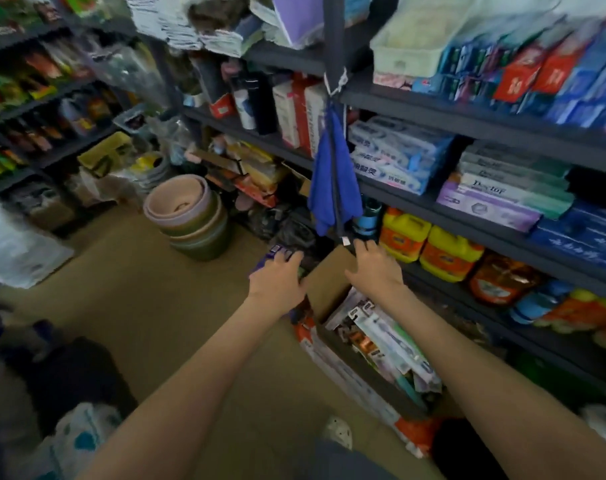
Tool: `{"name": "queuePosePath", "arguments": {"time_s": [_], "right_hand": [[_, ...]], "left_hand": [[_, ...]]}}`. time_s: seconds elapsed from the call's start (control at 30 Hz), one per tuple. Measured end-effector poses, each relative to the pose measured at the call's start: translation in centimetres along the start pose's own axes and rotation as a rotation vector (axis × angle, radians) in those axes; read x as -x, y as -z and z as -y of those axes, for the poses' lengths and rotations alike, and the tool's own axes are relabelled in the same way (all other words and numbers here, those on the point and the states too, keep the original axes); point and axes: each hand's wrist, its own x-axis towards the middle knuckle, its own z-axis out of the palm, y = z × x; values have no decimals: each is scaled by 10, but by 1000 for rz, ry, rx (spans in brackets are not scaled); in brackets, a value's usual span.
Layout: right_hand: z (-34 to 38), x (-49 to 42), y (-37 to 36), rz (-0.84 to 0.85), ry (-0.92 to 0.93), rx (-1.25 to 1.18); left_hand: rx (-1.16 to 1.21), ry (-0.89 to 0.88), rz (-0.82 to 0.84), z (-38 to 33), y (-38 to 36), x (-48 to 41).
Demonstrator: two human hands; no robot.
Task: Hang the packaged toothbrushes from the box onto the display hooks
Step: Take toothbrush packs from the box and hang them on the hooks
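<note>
Fingers (289, 259) of the left hand (277, 284) curled over a purple pack (275, 251), gripping it just left of the box (329, 362); pack too blurred to tell its kind. Fingers (362, 247) of the right hand (374, 268) spread and nearly straight, laid at the top edge of the box's raised cardboard flap, holding nothing that shows. Far left: a white bag (14, 244) bulging in from the edge, crowded left shelves (52, 98) behind it, and a dark bundle (72, 375) low on the floor. Then open tan floor (149, 306), the widest free room, running from the bag to the box and under the left forearm. Beyond it stacked basins (187, 216), well apart from both hands. Centre: a blue cloth (331, 181) hanging from the dark post (332, 36) of the shelf unit (467, 119), lower end just above the right hand's fingertips, with a dark strap (339, 230) dangling in front of it. Below the hands, the box on the floor, open, long side close along the foot of the shelf unit, packaged toothbrushes (381, 337) piled loosely inside, some standing above the rim. Near the box's close corner, a white shoe (339, 432). Right: toothpaste cartons (395, 157) stacked flat on the middle shelf, yellow jugs (450, 254) on the shelf just beyond the right hand, shelf fronts close along the box's right side, little room there.
</note>
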Motion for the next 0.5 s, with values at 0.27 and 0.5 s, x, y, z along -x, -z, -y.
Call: {"name": "queuePosePath", "arguments": {"time_s": [0.27,0.5], "right_hand": [[-65,-20,-67,155,-389,-132],[-121,-13,-152,387,-668,-124]], "left_hand": [[-93,-275,288,-19,-68,-107],[-171,-508,462,-53,-148,-182]]}}
